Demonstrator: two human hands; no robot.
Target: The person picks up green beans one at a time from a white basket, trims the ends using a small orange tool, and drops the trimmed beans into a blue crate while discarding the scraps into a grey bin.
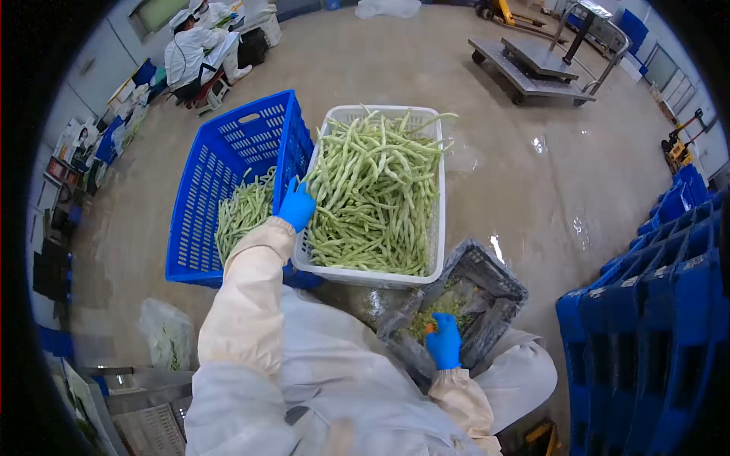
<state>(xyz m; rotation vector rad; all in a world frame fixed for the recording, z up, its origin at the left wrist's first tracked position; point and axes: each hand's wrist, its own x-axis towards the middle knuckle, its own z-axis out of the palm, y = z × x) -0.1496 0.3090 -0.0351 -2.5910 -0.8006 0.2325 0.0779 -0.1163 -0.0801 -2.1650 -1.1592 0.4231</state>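
Observation:
My left hand (296,206), in a blue glove, is at the left rim of a white plastic basket (357,277), with its fingers apart. Long pale green beans (384,178) fill that basket in a heap, right beside my fingertips. My right hand (445,343), also gloved in blue, is closed around a small orange object (430,328), mostly hidden by the fingers. Beneath it is a dark crate (498,285) lined with plastic film, with green bean trimmings (449,300) at its bottom. A blue slotted crate (199,163) on the left holds more green beans (245,213).
Stacked blue pallets (646,319) line the right side. A steel platform cart (532,72) stands at the far right on the wet floor (426,57). People in white (190,57) sit at the back left. A clear plastic bag (165,330) lies to my left.

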